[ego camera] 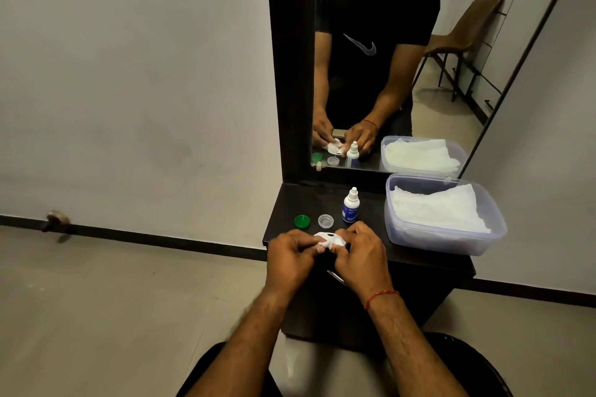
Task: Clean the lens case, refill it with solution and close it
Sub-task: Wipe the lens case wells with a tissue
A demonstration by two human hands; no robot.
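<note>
Both my hands meet over the dark shelf (419, 263) and hold a small white bundle, the lens case (327, 239) wrapped in white tissue. My left hand (288, 259) grips its left side, my right hand (361, 255) its right side. How the case sits inside the tissue is hidden by my fingers. Just beyond my hands lie a green cap (302, 221) and a clear cap (325, 221), both off the case. The small white solution bottle (351, 206) with a blue label stands upright behind them, its nozzle cap on.
A clear plastic box of white tissues (443, 214) stands at the shelf's right. Metal tweezers (335, 277) lie under my right hand near the front edge. A tall mirror (403, 58) rises behind the shelf. Tiled floor lies to the left and below.
</note>
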